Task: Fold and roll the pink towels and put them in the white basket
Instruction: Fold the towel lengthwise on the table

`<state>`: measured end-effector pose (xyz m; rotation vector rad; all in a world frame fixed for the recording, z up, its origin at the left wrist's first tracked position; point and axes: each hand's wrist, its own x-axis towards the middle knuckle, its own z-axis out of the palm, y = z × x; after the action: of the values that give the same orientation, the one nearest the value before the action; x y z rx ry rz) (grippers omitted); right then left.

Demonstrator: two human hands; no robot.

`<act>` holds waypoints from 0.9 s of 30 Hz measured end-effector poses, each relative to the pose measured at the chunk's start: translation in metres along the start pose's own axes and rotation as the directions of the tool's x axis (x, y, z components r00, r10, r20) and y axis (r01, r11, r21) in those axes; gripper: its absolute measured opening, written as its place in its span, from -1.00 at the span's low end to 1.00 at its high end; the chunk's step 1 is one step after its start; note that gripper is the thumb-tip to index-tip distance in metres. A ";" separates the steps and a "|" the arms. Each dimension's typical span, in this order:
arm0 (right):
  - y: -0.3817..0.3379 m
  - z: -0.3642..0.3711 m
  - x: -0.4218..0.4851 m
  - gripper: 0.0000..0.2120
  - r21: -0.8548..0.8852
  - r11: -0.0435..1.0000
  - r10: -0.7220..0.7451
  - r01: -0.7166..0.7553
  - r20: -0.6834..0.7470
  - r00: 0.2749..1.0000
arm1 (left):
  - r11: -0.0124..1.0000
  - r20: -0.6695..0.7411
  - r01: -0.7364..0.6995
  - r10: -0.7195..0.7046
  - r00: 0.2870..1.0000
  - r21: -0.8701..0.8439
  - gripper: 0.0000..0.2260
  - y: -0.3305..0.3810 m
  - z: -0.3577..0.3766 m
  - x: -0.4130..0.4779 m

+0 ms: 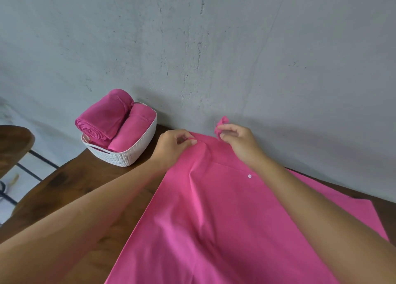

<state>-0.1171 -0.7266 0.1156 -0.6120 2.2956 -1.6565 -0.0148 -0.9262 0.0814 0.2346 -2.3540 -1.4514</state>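
Observation:
A pink towel (214, 215) lies spread over the wooden table, reaching from the wall down to the bottom of the view. My left hand (175, 144) pinches its far edge between thumb and fingers. My right hand (240, 142) pinches a small bunched corner or loop of the same towel, lifted slightly near the wall. A small white snap button (249, 176) shows on the towel. At the far left of the table stands the white basket (128, 155), holding two rolled pink towels (107, 116), one resting on top of the other.
The dark wooden table (75, 187) meets a grey concrete wall (214, 48) right behind the towel. A wooden seat (12, 142) with black metal legs stands off the table's left edge, above a pale floor.

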 end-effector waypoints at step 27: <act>0.126 -0.165 -0.113 -0.64 -0.900 0.432 0.096 -0.065 -0.026 0.995 | 0.995 -0.065 0.079 -0.083 0.994 -0.067 -0.95 0.028 -0.008 -0.056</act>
<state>-0.1128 -0.5008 0.0451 -0.6575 3.0049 -0.1658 0.0414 -0.9020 0.0977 0.3604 -2.2643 -1.5290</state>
